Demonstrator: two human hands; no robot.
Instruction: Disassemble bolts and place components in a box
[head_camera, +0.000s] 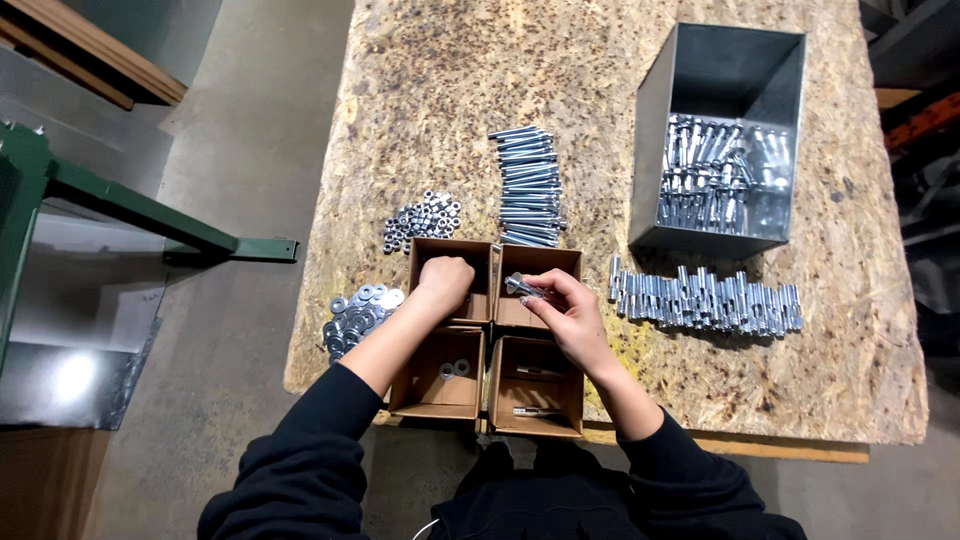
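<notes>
the right hand (570, 315) fingers pinch a bolt (522, 287) lying crosswise over the upper-right cardboard box (540, 262), while the left hand (443, 283) reaches curled into the upper-left box (428, 255), its grip hidden.

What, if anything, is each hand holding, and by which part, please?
The right hand grips silver bolts around their shanks; the left hand is inside a cardboard box, contents hidden.

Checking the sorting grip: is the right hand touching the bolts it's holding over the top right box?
Touching. The head view shows the right hand with fingers closed round the bolts above the cardboard box.
</notes>
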